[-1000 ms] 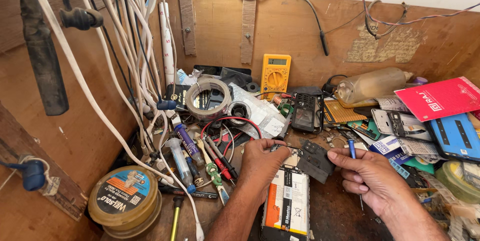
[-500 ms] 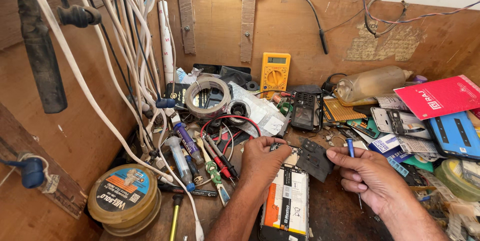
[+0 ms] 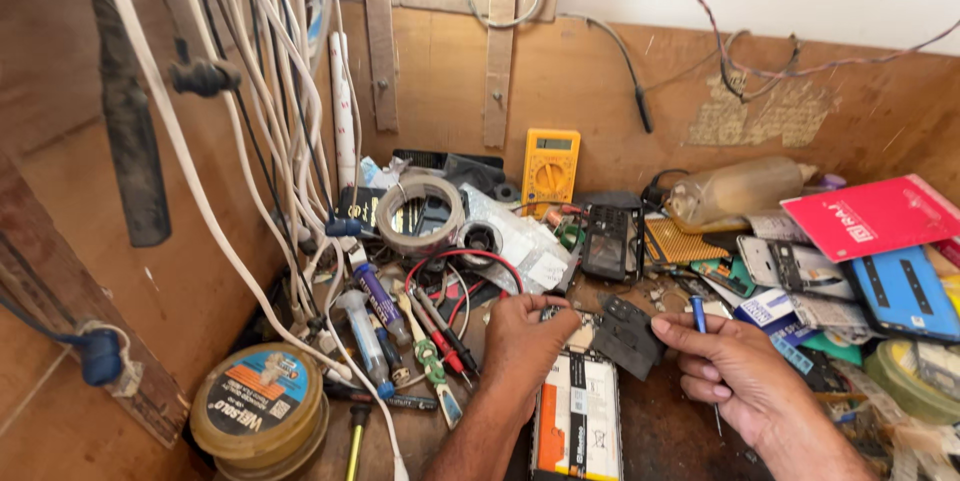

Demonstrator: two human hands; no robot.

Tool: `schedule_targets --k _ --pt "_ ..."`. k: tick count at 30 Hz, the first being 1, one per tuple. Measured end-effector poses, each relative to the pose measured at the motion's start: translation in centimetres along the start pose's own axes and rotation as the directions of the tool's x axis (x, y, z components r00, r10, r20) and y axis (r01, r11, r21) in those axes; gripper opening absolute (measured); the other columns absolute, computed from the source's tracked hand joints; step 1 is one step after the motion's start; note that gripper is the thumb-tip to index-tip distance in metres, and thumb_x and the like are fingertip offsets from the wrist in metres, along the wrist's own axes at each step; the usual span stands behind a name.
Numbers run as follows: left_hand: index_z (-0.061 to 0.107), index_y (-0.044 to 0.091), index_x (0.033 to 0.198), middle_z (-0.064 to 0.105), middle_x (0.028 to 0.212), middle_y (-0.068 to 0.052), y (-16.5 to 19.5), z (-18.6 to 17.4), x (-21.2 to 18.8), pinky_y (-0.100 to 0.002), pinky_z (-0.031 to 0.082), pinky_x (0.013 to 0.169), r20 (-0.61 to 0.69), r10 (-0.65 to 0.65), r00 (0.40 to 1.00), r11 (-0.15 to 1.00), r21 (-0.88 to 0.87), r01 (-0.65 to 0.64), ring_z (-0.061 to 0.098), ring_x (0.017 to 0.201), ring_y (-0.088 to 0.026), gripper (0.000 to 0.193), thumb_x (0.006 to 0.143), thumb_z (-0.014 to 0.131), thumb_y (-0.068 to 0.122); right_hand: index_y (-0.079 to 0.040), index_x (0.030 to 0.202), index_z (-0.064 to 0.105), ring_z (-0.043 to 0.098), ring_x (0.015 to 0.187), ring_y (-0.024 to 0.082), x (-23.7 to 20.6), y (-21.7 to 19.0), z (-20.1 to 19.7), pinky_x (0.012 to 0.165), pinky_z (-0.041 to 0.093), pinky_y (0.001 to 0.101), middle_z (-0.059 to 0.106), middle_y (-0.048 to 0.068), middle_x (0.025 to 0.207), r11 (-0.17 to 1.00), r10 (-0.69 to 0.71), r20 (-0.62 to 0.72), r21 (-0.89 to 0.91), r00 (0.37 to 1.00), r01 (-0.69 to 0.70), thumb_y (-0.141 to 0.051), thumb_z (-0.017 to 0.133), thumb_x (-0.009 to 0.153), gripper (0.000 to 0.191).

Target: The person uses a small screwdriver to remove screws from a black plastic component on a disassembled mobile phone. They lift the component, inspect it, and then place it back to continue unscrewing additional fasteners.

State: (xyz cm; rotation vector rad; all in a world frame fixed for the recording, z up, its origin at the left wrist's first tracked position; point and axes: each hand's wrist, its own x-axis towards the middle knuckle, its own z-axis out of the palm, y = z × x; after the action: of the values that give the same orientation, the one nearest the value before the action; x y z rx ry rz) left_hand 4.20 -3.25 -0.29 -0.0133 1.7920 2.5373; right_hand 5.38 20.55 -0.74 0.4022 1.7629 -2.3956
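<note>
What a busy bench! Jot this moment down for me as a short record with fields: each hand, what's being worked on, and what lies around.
Setting: cluttered wooden workbench in a corner
Left hand: left hand rests fingertips on the top end of an opened phone
Right hand: right hand holds a blue-handled tool, beside a dark cover plate
Behind: yellow multimeter, tape roll
Left side: hanging white cables, round tin
Right side: red booklet
</note>
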Motion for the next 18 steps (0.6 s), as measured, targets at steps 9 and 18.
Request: schedule_targets --k 9,18 --pt "0.069 -0.006 0.102 0.075 0.081 -0.012 0.8 -0.4 0.0 -0.028 0.056 0.057 0.06 -0.116 0.991 0.993 -0.004 0.116 0.07 0.064 -0.015 0.027 0.077 0.073 0.002 0.003 0.097 0.07 0.029 0.046 0.005 -0.3 -1.1 -0.7 0.036 0.018 0.0239 0.04 -0.005 0.06 1.0 -0.002 -0.029 -0.023 1.0 0.001 -0.008 0.074 0.085 0.017" --pt "0.074 -0.002 0.088 0.071 0.076 -0.01 0.9 -0.7 0.4 -0.031 0.052 0.061 0.009 -0.162 0.987 0.984 0.079 0.161 0.065 0.063 -0.015 0.03 0.091 0.064 0.027 0.002 0.096 0.07 0.026 0.042 0.006 -1.0 -1.8 0.1 0.035 0.017 0.0246 0.038 -0.005 0.057 0.997 0.039 0.024 -0.062 0.999 -0.038 -0.009 0.075 0.085 0.017"
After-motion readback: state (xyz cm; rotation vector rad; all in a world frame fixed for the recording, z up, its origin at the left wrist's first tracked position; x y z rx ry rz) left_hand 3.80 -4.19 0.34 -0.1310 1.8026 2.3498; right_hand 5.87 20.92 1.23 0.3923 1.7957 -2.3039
